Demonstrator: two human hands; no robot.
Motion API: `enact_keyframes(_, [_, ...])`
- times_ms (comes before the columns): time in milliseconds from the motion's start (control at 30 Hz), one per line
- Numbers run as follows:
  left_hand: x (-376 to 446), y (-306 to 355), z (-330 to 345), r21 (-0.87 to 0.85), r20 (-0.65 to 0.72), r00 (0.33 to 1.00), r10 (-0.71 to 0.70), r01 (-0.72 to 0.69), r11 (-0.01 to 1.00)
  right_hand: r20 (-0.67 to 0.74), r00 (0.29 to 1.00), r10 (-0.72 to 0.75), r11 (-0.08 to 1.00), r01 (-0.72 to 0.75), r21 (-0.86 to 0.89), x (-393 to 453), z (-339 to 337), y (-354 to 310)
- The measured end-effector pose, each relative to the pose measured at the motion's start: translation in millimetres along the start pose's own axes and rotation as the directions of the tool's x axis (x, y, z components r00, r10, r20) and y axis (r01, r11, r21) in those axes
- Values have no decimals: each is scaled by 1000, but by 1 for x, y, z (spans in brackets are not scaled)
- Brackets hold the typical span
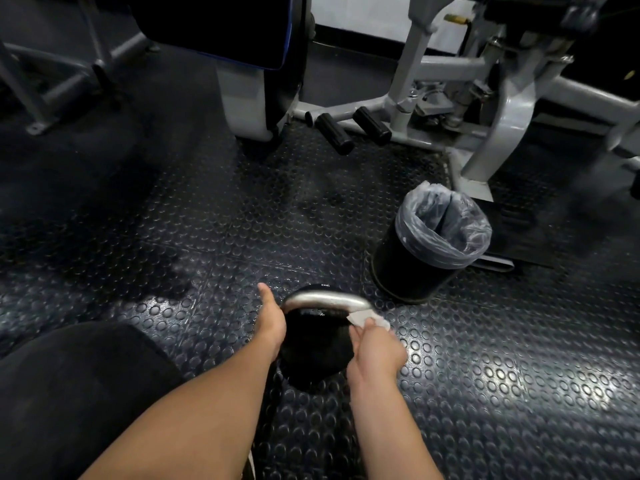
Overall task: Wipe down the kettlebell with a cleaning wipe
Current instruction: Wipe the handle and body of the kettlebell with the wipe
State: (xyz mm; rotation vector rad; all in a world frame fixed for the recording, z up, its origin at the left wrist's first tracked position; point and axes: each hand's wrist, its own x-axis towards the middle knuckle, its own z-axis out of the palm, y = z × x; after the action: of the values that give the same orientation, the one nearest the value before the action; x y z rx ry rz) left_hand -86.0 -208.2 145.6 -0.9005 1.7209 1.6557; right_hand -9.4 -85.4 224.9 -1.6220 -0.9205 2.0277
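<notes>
Kettlebell (pixel 317 344): black, standing on the studded rubber floor (pixel 485 358) just in front of the person, its steel handle (pixel 325 299) arched over the top.
Wipe (pixel 367 318): white, bunched against the right end of the handle, where the handle meets the body.
Right hand (pixel 375 351): fingers curled round the wipe, pressing it to the handle's right end.
Left hand (pixel 273 320): laid against the left side of the kettlebell with the thumb straight and pointing away; the fingers are hidden behind the body, so I cannot tell whether they grasp it or only brace it.
Bin (pixel 429 244): lined with a clear bag, tilted, near the kettlebell to its far right, not touching it.
Step in hand: likely the handle is being wiped; the dark body looks still to be done.
Risk, tipping: a hard sideways rub may rock the kettlebell if the left hand only rests on it.
Risk, missed spots: the underside of the handle and the far face are out of view and easy to skip.
Risk, wipe: bunched as it is, it could slip from the fingers or tear.
</notes>
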Motion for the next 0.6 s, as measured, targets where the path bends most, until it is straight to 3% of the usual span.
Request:
enact_keyframes(100, [-2,0,1,1,7,1000,-12,12,1000,45,943,-330,874,323,-362,-7,-3,-1])
enact_keyframes(200, [-2,1,0,-36,8,1000,-16,16,999,311,817,-485,543,560,-625,-13,-7,-6])
enact_keyframes(267, [8,-2,-1,-34,9,1000,-30,30,999,498,739,-454,252,643,-723,-13,-4,-8])
enact_keyframes(300, [9,-4,-1,-34,18,999,-35,35,999,555,717,-421,166,663,-730,-10,-1,-10])
enact_keyframes(600, [17,-7,0,-65,45,998,-46,49,997,727,685,-49,-202,706,-679,5,53,-52])
